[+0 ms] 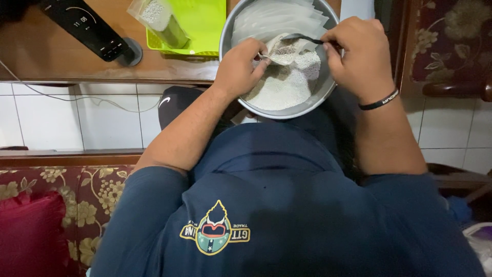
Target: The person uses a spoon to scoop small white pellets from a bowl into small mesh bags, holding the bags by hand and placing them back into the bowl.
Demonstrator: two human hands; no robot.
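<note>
A round metal bowl (328,92) rests on my lap, holding white granules (284,90) and a stack of clear plastic pouches (279,20) at its far side. My left hand (238,69) pinches a small clear pouch (283,51) open over the granules. My right hand (353,51) grips a metal spoon (302,37) whose bowl reaches into the pouch mouth. A black band sits on my right wrist.
A wooden table (46,56) lies ahead with a black device (87,25), a lime green tray (205,23) and a filled clear bag (161,20) on it. White tiled floor (77,120) below. Floral sofa cushions (77,195) flank me, and a red cushion (31,231).
</note>
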